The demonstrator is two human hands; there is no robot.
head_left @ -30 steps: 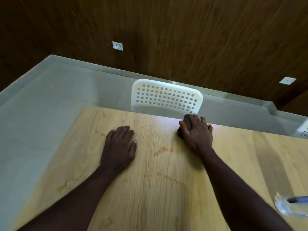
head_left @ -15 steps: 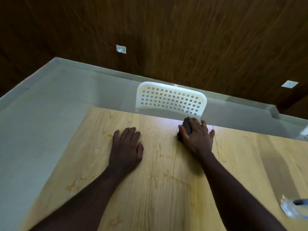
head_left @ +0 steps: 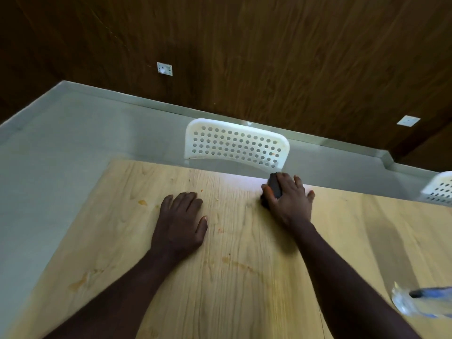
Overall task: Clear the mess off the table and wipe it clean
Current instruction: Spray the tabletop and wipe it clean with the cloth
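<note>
A light wooden table (head_left: 244,297) carries orange smears, one near its left edge (head_left: 142,202) and a streak in the middle (head_left: 241,264). My right hand (head_left: 288,201) presses a dark cloth (head_left: 274,185) onto the table by the far edge, with thumb and fingers wrapped over it. My left hand (head_left: 179,222) lies flat on the wood, palm down, fingers straight, holding nothing.
A white perforated chair (head_left: 236,144) stands just beyond the table's far edge, and a second one (head_left: 439,189) shows at the right. A clear plastic bottle with a blue part (head_left: 423,302) lies at the table's right edge. Grey floor lies to the left.
An orange smear between my hands one second ago is gone from the wood. My right hand with the cloth stays at the far edge; the view shifted slightly.
</note>
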